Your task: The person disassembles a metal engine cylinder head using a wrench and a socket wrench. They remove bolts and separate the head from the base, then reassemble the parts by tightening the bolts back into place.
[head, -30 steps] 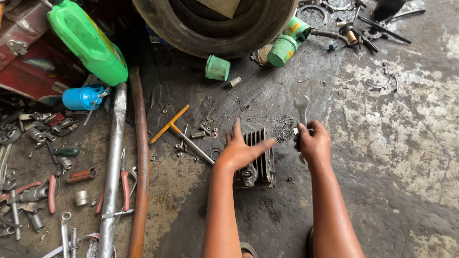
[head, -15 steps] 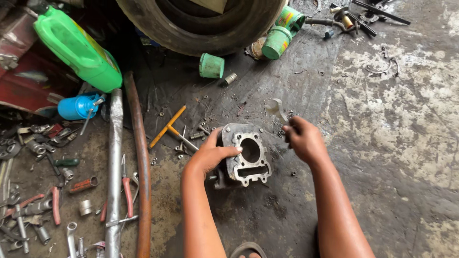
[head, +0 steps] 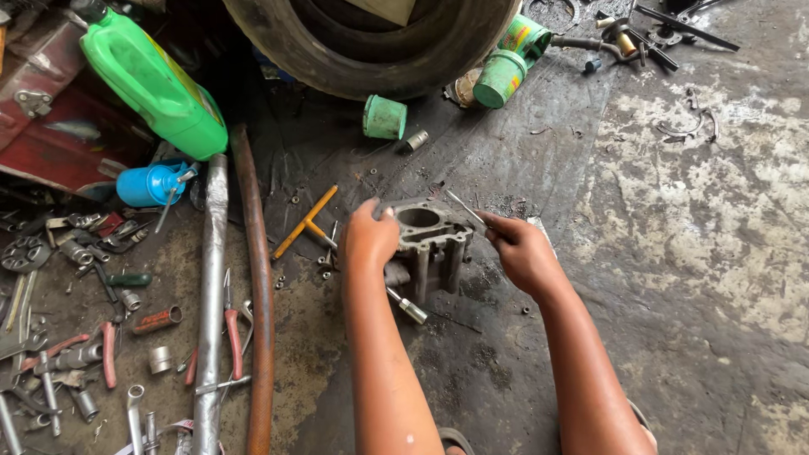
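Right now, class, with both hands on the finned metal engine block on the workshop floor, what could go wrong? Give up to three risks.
1. The left hand steadies the engine block on dirty, uneven concrete; it might rock or tip.
2. The right hand holds a thin metal tool at the block's top edge; a slip could jab the left hand's fingers.
3. Small nuts scattered by the yellow T-handle wrench could get lost.

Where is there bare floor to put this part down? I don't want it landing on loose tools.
The pale concrete floor right of the right hand lies bare, below the bent wire bits. The dark patch between the cylinder block and the green cap holds only small bits. Left of the rusty pipe, pliers and sockets crowd the floor.
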